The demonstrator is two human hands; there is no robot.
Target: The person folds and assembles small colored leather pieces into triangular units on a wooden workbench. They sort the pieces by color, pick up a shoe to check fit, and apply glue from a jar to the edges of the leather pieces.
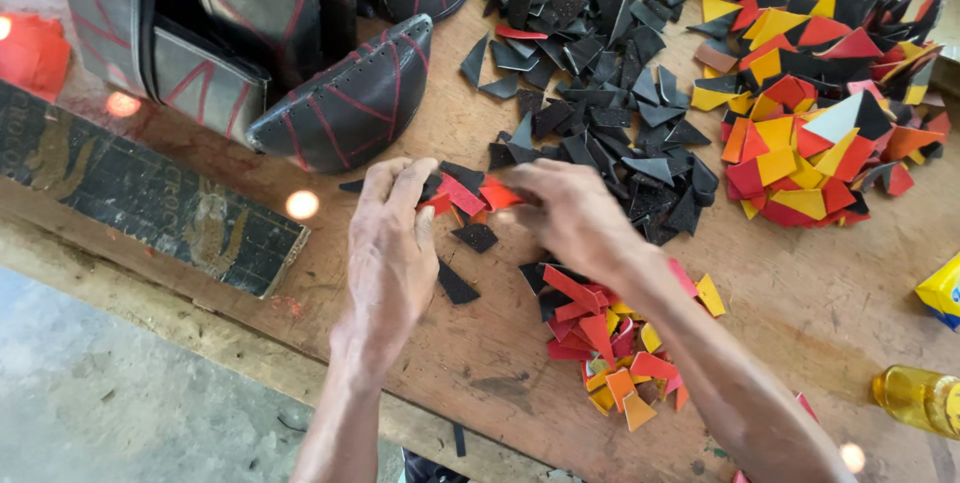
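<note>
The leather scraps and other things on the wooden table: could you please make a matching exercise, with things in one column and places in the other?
Things:
1. all-black scrap pile
2. mixed orange, red and black pile
3. yellow bottle
4. stitched black panels

Places:
A. far right corner of the table
B. right edge, near side
C. far side, above the left hand
D. far side, above the right hand

Pairs: 1-D, 2-A, 3-B, 4-C

On the workbench (pixel 830 293), the black scrap heap (pixel 600 73) is the landmark: mixed heap (pixel 820 93) right of it, stitched panels (pixel 340 103) left, small pile (pixel 610 343) in front, bottle (pixel 920 398) far right-front.
</note>
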